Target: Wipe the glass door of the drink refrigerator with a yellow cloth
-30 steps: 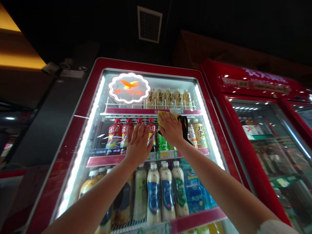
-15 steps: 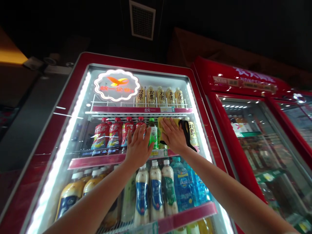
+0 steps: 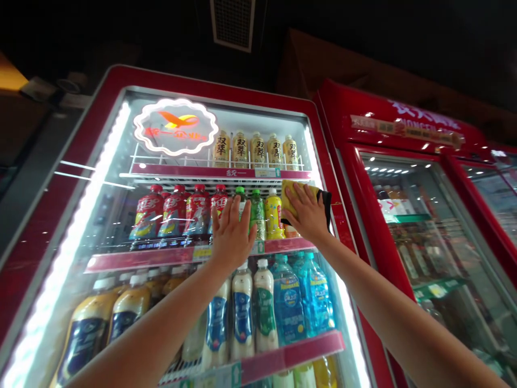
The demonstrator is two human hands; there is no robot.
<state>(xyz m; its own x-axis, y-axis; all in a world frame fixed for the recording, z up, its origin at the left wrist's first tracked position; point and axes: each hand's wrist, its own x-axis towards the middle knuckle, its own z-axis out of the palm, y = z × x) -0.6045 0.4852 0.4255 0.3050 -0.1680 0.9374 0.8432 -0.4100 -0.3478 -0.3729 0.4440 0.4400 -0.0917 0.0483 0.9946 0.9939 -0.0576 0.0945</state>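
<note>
My right hand [image 3: 310,215] lies flat on a yellow cloth [image 3: 288,188] with black edging, pressing it to the glass door [image 3: 258,116] of a lit drinks fridge. The cloth is at the right end of the second shelf and partly hides the bottles behind it. My left hand [image 3: 232,234] is held up at the glass to the left, fingers stretched and apart, with nothing in it. Behind the left hand stand red-capped bottles [image 3: 197,213] and a green-capped bottle [image 3: 239,194]. A yellow bottle [image 3: 274,215] shows between the hands.
The fridge has a red frame [image 3: 210,81] and a glowing oval logo [image 3: 175,126] at its upper left. Bottles stand on several shelves, blue ones [image 3: 317,291] lower right. A second red fridge [image 3: 399,129] adjoins on the right. A ceiling vent [image 3: 233,24] is overhead.
The cloth under my right hand has slid right across the glass, toward the door's right edge. My left hand stays raised at the glass. The view has shifted slightly.
</note>
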